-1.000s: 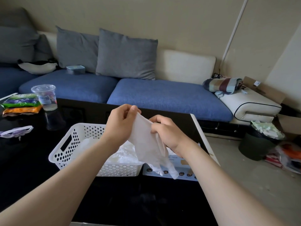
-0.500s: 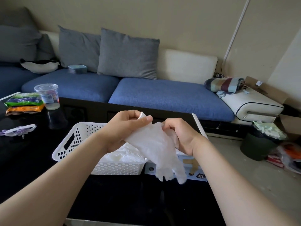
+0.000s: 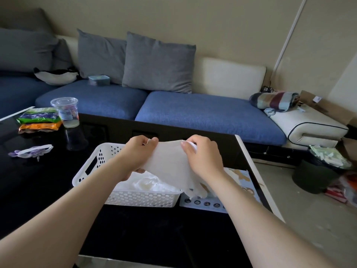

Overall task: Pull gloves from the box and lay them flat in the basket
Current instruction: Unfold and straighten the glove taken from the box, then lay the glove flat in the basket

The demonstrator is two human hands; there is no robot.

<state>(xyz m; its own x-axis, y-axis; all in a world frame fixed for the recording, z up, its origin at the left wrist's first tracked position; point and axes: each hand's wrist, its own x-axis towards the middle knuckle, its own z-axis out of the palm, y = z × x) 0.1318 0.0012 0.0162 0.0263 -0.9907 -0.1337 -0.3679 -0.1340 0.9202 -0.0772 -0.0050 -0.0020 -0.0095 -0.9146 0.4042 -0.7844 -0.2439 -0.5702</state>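
One thin, milky-white glove (image 3: 170,161), spread taut over the basket (image 3: 139,199).
Pinched along its cuff by left hand (image 3: 135,155) and right hand (image 3: 202,157), thumbs and fingers curled onto the film; glove fingers drooping at the seam between basket and box (image 3: 245,182) (box just right of basket). Crumpled gloves (image 3: 152,183) heaped inside the basket. Close on the right, the pale table (image 3: 144,229) edge; on the near side, a wide run of black tabletop.
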